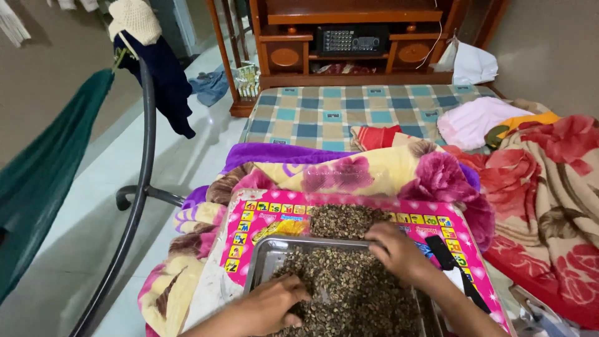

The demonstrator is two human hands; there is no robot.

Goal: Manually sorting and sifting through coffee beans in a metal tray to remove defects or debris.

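A metal tray (265, 257) heaped with small brown seeds (349, 281) rests on a pink picture board (246, 224). A second pile of the same seeds (343, 219) lies on the board just beyond the tray's far rim. My left hand (274, 304) presses into the seeds at the tray's near left, fingers curled among them. At the far right rim, my right hand (399, 249) lies palm down on the seeds, fingers bent. Whether either hand grips any seeds is hidden.
The board sits on flowered blankets (387, 171) over a checked mattress (349, 112). A black flat object (444, 253) lies right of my right hand. A dark metal hammock stand (143, 181) and green hammock (43, 168) stand left, a wooden cabinet (349, 37) behind.
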